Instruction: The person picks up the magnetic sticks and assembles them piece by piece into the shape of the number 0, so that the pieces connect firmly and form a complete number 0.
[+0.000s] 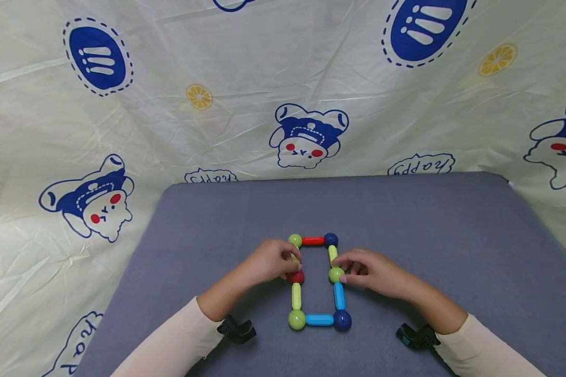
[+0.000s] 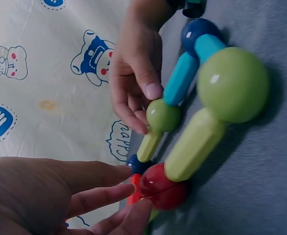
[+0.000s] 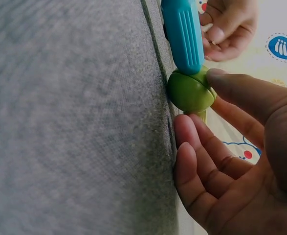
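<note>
Plastic building rods and balls form a long closed rectangle on the table. My left hand (image 1: 275,262) is at its left side, beside the red ball (image 2: 165,188) and over the far yellow-green rod; a fingertip touches the red ball, and the fingers are spread. Across the frame, my right hand (image 1: 374,272) holds the middle green ball (image 3: 191,93) lightly between thumb and index finger. A yellow-green rod (image 1: 333,254) runs from that ball to the far blue ball (image 1: 330,240), a blue rod (image 1: 339,296) to the near blue ball (image 1: 342,320).
A red rod (image 1: 313,241) joins the far green ball (image 1: 295,240) to the far blue ball. Another blue rod (image 1: 319,320) lies along the near side, ending at a green ball (image 1: 296,320). Behind the grey table (image 1: 207,225) hangs a printed curtain (image 1: 245,63).
</note>
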Demonstrator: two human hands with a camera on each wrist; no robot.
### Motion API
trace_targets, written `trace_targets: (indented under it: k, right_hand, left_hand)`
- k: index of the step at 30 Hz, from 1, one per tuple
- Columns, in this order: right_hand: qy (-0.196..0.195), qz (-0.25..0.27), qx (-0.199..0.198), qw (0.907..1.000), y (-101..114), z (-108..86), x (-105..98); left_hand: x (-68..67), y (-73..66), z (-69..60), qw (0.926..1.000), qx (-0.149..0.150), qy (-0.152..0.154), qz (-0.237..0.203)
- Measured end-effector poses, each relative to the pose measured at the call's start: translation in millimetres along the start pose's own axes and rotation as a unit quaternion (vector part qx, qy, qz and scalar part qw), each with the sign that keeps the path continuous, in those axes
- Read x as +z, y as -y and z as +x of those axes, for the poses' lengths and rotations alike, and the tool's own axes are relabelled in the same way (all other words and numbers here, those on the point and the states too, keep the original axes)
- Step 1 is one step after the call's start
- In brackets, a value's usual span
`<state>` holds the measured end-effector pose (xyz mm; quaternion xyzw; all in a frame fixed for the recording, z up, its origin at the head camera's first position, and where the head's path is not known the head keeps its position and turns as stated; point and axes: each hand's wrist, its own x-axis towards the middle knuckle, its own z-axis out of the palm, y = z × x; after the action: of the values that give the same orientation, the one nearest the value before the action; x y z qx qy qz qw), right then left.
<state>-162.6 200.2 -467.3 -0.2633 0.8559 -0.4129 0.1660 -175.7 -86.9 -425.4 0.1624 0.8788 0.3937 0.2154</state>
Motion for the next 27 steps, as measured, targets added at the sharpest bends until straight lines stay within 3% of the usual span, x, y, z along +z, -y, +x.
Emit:
trace_targets:
  k: [5, 14, 27]
  right_hand:
    - [0.006, -0.023, 0.007, 0.9997, 2, -3.0, 0]
    - [0.009, -0.042, 0.012, 0.999, 6, -2.1, 1]
    - [0.007, -0.049, 0.029, 0.9983, 5, 10.5, -9]
  left_hand:
    - [4.5, 6.4, -9.8, 0.9994, 0.003, 0.014, 0.031]
    - [8.2, 8.5, -13.7, 0.9994, 0.003, 0.001, 0.035]
    - [2.7, 10.9, 8.1, 0.9995, -0.007, -0.004, 0.032]
